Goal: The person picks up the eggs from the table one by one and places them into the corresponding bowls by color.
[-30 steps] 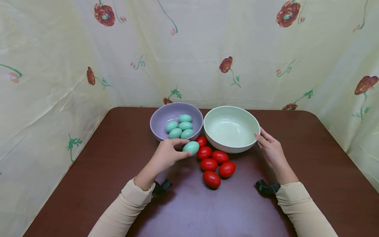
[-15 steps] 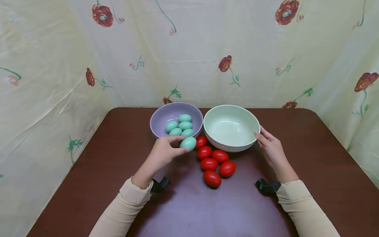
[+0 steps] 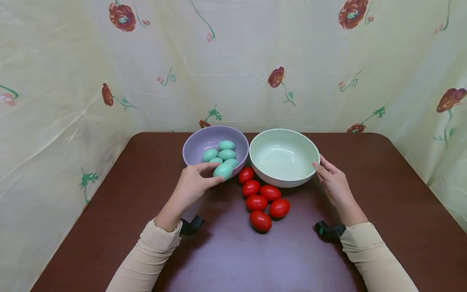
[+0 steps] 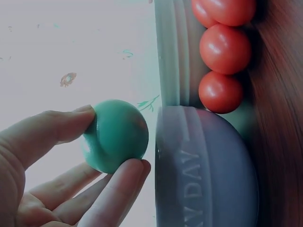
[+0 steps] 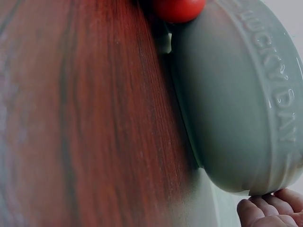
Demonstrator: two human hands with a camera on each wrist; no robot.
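My left hand (image 3: 190,184) pinches a mint-green egg (image 3: 223,172) between thumb and fingers, at the near rim of a purple bowl (image 3: 195,142). In the left wrist view the egg (image 4: 117,135) is level with the upper part of the bowl's wall (image 4: 222,165). Several matching green eggs (image 3: 227,154) lie inside that bowl, some partly hidden by the held one. On the right, my right hand (image 3: 336,188) grips the rim of a pale green bowl (image 3: 284,160), thumb at the rim and fingers against the outside. Nothing lies in that bowl.
Several red eggs (image 3: 256,202) lie loosely grouped on the dark wooden table (image 3: 372,170), in front of where the two bowls meet. A flowered cloth (image 3: 233,81) hangs behind the table and along its sides.
My left hand has carried the green egg leftward and away from me, from beside the red eggs to the purple bowl's near rim. My right hand keeps its grip on the pale green bowl.
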